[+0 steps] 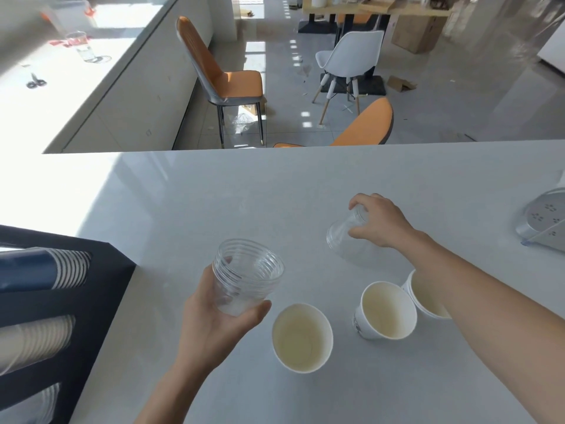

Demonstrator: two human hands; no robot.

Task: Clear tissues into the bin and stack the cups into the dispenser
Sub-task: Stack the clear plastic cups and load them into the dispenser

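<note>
My left hand (214, 328) holds a stack of several clear plastic cups (244, 276) upright above the white counter. My right hand (379, 221) grips a single clear plastic cup (342, 234) by its base, tilted with its mouth toward the lower left, just above the counter. Three white paper cups stand open on the counter: one near my left hand (302, 338), one in the middle (385, 310), and one partly hidden behind my right forearm (425, 298). The black cup dispenser (101, 289) at the left edge holds rows of stacked blue, white and clear cups.
A grey perforated metal object (541, 221) sits at the right edge of the counter (214, 194). Beyond the counter's far edge are orange chairs (232, 81), a white chair (351, 59) and a side ledge with a cup and scissors.
</note>
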